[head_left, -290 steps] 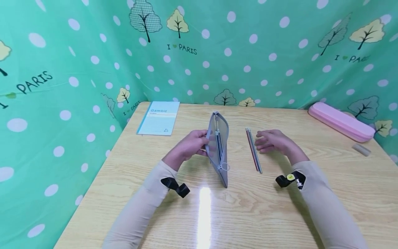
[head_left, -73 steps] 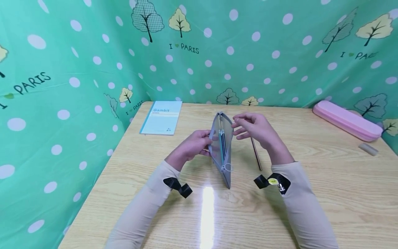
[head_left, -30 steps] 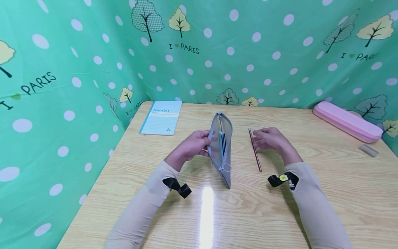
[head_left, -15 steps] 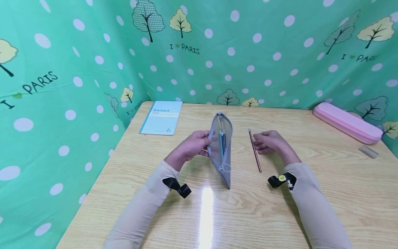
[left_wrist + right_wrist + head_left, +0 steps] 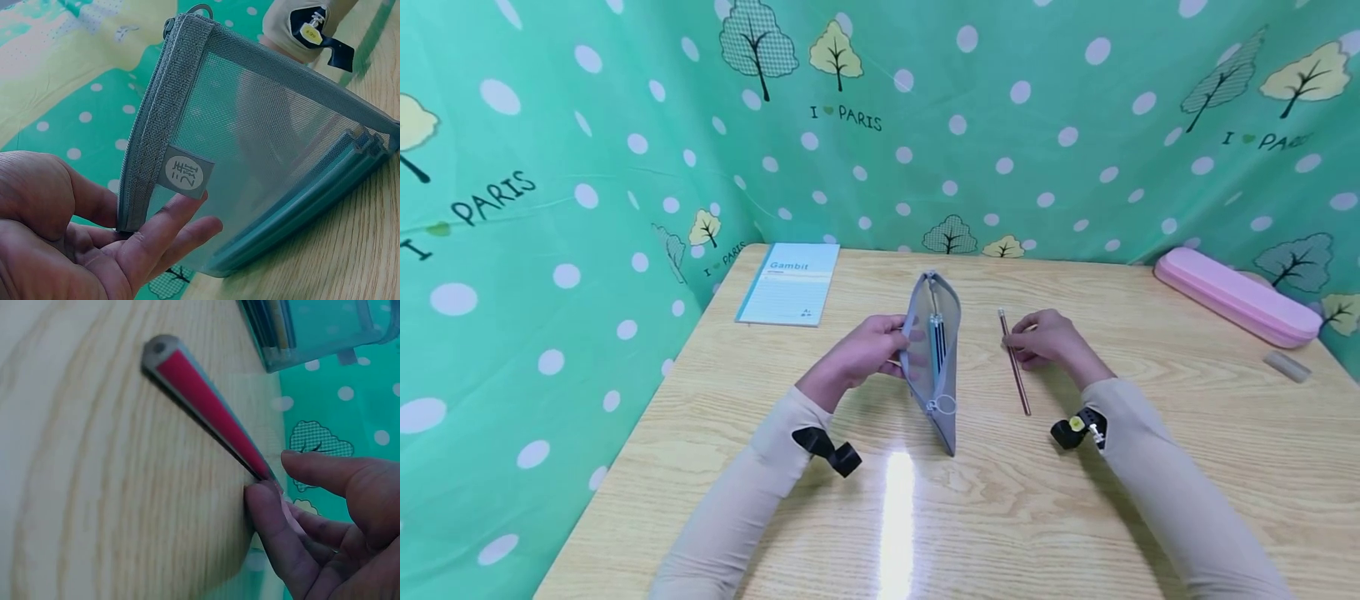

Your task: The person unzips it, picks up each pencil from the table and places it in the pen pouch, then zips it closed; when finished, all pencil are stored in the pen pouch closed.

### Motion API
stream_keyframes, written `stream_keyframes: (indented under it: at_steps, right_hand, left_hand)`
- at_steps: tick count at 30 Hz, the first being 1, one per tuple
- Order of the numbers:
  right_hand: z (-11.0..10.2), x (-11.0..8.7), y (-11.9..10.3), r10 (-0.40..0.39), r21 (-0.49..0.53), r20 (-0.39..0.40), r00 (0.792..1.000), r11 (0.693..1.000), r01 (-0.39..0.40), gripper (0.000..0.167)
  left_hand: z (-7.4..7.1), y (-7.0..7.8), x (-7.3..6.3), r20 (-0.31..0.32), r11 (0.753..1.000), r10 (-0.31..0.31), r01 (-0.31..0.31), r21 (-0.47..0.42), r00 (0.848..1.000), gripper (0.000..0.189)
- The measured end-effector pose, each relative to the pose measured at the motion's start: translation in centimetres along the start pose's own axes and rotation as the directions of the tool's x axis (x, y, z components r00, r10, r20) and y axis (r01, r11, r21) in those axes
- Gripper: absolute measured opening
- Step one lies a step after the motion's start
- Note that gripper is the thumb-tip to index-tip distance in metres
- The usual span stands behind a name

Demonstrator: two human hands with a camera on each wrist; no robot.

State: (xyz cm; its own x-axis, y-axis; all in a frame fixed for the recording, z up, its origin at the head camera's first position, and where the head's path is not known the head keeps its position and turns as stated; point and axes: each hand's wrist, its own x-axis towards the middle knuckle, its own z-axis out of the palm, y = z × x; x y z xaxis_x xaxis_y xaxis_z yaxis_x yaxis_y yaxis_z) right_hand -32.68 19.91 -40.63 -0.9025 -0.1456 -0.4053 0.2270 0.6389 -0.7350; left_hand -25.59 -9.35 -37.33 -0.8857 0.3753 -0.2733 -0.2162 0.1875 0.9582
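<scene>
My left hand [image 5: 868, 350] holds the grey zippered mesh pencil pouch [image 5: 950, 421] upright by its left side. The pouch's mouth gapes, and several pencils [image 5: 937, 342] stand inside. In the left wrist view, the thumb and fingers are at the zipper edge of the pouch [image 5: 250, 125], by a small label [image 5: 184, 173]. To the right, my right hand [image 5: 1048, 337] pinches a dark red pencil [image 5: 1019, 383] near its upper part. The right wrist view shows the red and grey pencil [image 5: 215, 412] running to the fingertips of the right hand [image 5: 337, 531]; its far end is hidden.
A pale blue notebook [image 5: 790, 287] lies at the back left of the wooden table [image 5: 760, 467]. A pink hard case [image 5: 1236, 296] sits at the back right, with a small grey eraser-like block [image 5: 1287, 366] before it. A green dotted curtain [image 5: 880, 125] hangs behind.
A pair of pencils lay loose on the table earlier; now one does, and more are in the pouch. My right hand has come from the pouch to the red pencil and closed its fingertips on it.
</scene>
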Motion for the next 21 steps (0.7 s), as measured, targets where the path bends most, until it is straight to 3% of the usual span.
stream_keyframes:
  at_steps: [15,21]
  right_hand:
    - [0.28,0.13,0.05,-0.01,-0.04,-0.046,0.999,0.999,0.008,0.041]
    - [0.11,0.16,0.45,0.002,-0.002,-0.032,0.999,1.0,-0.002,0.042]
  left_hand:
    - [0.09,0.1,-0.13,-0.008,1.0,0.001,-0.001,-0.002,1.0,0.05]
    - [0.22,0.15,-0.2,-0.006,1.0,0.001,-0.001,-0.002,1.0,0.051]
